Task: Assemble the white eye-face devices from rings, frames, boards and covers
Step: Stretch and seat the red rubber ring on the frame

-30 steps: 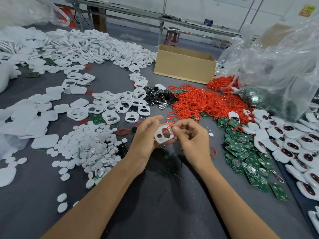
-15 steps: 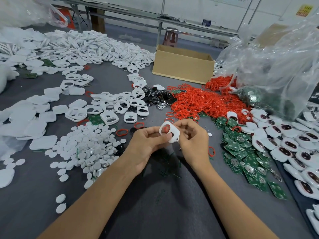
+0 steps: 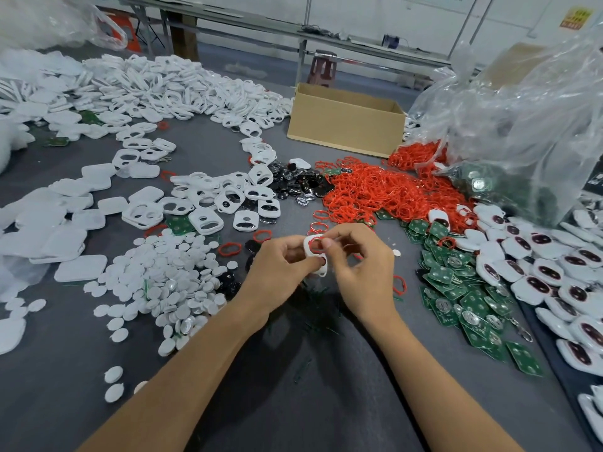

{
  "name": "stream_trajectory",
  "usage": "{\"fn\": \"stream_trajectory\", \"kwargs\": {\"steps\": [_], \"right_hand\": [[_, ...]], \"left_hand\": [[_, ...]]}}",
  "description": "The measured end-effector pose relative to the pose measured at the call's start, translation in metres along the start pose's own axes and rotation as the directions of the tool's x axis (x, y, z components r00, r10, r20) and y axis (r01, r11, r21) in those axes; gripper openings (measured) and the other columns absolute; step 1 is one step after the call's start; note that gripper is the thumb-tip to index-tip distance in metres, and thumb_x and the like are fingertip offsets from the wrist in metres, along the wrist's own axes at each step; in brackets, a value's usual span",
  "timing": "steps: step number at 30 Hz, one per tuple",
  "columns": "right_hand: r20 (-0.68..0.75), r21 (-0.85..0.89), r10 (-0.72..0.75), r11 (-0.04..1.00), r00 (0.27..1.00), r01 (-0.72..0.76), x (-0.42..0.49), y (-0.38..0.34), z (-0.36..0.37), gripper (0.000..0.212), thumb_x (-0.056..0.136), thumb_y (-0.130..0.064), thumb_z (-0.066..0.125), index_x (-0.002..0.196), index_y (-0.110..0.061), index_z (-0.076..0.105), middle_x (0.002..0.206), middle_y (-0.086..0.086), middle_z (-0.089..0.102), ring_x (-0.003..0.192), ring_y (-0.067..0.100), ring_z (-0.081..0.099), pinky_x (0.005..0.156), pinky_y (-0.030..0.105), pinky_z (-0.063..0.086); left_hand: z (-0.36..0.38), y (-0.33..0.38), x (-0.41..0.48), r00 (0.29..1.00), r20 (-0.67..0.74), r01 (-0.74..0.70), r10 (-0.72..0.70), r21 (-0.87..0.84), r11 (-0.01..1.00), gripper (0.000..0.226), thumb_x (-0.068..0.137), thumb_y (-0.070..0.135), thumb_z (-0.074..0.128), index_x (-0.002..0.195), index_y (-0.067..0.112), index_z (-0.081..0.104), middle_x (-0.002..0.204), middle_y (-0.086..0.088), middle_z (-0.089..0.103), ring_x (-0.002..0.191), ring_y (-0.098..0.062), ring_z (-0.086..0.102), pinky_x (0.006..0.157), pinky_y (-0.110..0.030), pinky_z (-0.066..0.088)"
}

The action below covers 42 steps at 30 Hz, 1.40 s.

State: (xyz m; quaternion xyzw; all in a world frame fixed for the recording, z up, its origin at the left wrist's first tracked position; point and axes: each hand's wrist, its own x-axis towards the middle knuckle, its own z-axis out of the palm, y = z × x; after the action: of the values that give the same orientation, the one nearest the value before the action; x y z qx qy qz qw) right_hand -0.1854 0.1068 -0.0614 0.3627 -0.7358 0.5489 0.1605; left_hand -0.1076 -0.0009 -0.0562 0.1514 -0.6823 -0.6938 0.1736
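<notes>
Between left hand [image 3: 277, 267] and right hand [image 3: 363, 275]: frame [image 3: 307, 246]

Both hands, left hand [image 3: 283, 265] and right hand [image 3: 362, 269], pinch a white frame [image 3: 312, 254] with a red ring [image 3: 316, 245] above the grey table [image 3: 326, 402].

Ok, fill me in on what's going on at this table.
A person is assembling parts by hand over a grey table. The left hand grips a white frame, and the right hand pinches a red ring against its upper opening. Whether the ring is seated cannot be told. Loose red rings, green boards and finished devices lie to the right.
</notes>
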Motion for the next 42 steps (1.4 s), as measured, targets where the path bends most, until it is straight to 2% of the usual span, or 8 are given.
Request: {"fn": "stream_trajectory", "kwargs": {"steps": [3,6,10,17,21,25,35,42], "right_hand": [[0.008,-0.005,-0.019,1.0,1.0,0.019,0.0003,0.0033,0.0012,0.004,0.079,-0.006,0.065,0.08,-0.009,0.068,0.079,-0.002,0.067,0.073,0.008,0.059,0.067,0.016,0.044],[0.008,-0.005,-0.015,1.0,1.0,0.015,0.0001,0.0051,0.0013,0.005,0.079,-0.006,0.065,0.079,-0.009,0.069,0.079,-0.002,0.068,0.074,0.009,0.061,0.067,0.019,0.046],[0.01,-0.006,-0.007,1.0,1.0,0.007,0.0,0.0054,0.0006,0.007,0.078,-0.004,0.065,0.079,-0.009,0.069,0.078,-0.002,0.068,0.074,0.01,0.062,0.068,0.023,0.048],[0.0,-0.046,-0.061,0.997,0.998,0.061,0.0005,0.004,-0.0024,0.01,0.078,0.003,0.069,0.077,-0.007,0.072,0.079,-0.001,0.069,0.075,0.004,0.059,0.07,0.011,0.042],[-0.011,-0.106,-0.164,0.981,0.986,0.162,0.0015,0.0028,-0.0045,0.012,0.077,0.007,0.069,0.076,-0.005,0.072,0.079,0.002,0.069,0.076,0.007,0.06,0.074,0.014,0.044],[-0.028,-0.14,-0.229,0.965,0.973,0.223,0.0013,0.0027,-0.0065,0.014,0.078,0.009,0.069,0.077,-0.004,0.073,0.08,0.003,0.07,0.077,0.011,0.062,0.075,0.019,0.048],[-0.083,-0.053,-0.18,0.983,0.98,0.176,-0.0007,-0.0003,-0.0042,0.011,0.076,0.01,0.068,0.072,-0.001,0.071,0.077,0.005,0.069,0.075,0.011,0.062,0.072,0.018,0.048],[-0.091,-0.011,-0.164,0.986,0.982,0.164,-0.0008,0.0002,-0.0028,0.012,0.075,0.01,0.067,0.07,0.0,0.071,0.076,0.005,0.069,0.075,0.013,0.064,0.071,0.023,0.05]], "left_hand": [[-0.0004,0.0007,0.0,1.0,0.017,0.018,-0.017,-0.021,1.0,0.025,0.084,-0.007,0.065,0.099,0.012,0.071,0.089,-0.007,0.073,0.077,-0.007,0.064,0.075,-0.02,0.053],[0.0003,0.002,-0.0012,0.997,0.034,0.068,-0.064,-0.1,0.993,0.024,0.088,-0.008,0.06,0.108,0.002,0.067,0.099,-0.021,0.07,0.083,-0.016,0.064,0.076,-0.03,0.06],[0.0007,0.0039,-0.0028,0.995,0.06,0.084,-0.077,-0.13,0.988,0.027,0.09,-0.009,0.056,0.114,0.0,0.065,0.111,-0.027,0.066,0.091,-0.025,0.065,0.085,-0.051,0.057],[-0.0025,-0.001,-0.0005,0.995,0.089,0.051,-0.039,-0.141,0.989,0.023,0.09,-0.005,0.06,0.112,0.0,0.066,0.104,-0.025,0.067,0.088,-0.021,0.063,0.076,-0.036,0.061],[-0.0044,-0.0019,0.0008,0.992,0.107,0.083,-0.061,-0.211,0.974,0.019,0.094,0.008,0.058,0.108,0.0,0.068,0.098,-0.017,0.068,0.088,-0.021,0.064,0.074,-0.033,0.061],[-0.0048,-0.0015,0.0011,0.991,0.125,0.068,-0.042,-0.216,0.974,0.017,0.093,0.008,0.058,0.106,0.003,0.069,0.098,-0.019,0.067,0.088,-0.023,0.063,0.071,-0.03,0.061],[-0.0052,-0.0022,-0.0004,0.993,0.115,-0.003,0.026,-0.196,0.981,0.017,0.093,0.005,0.058,0.106,0.006,0.07,0.098,-0.02,0.07,0.086,-0.023,0.065,0.077,-0.037,0.061],[-0.0047,-0.0014,-0.0013,0.991,0.101,-0.075,0.09,-0.143,0.987,0.017,0.095,0.006,0.056,0.104,0.01,0.07,0.1,-0.025,0.07,0.084,-0.023,0.066,0.072,-0.034,0.061]]}}
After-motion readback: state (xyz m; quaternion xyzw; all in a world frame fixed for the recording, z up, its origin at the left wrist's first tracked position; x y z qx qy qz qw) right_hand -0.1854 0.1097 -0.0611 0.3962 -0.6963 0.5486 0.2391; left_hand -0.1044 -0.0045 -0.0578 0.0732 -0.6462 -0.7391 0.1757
